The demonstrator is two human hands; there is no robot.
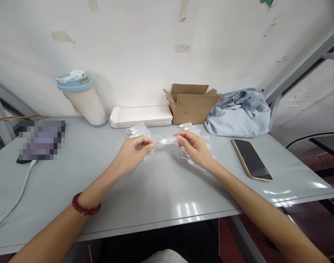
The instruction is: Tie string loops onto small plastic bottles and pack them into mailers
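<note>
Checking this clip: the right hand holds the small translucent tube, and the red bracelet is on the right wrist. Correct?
Not quite: the red bracelet is on the left wrist, as the head view shows. The right hand does hold the small translucent tube.

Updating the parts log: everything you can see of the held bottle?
The bottle is slim, translucent, apparently plastic, with a white neck and a thin tip. A pale cord loops beside the tip. It's held nearly level, neck leftward: the right hand pinches its body, the left hand pinches at the tip end. Contents can't be told.
</note>
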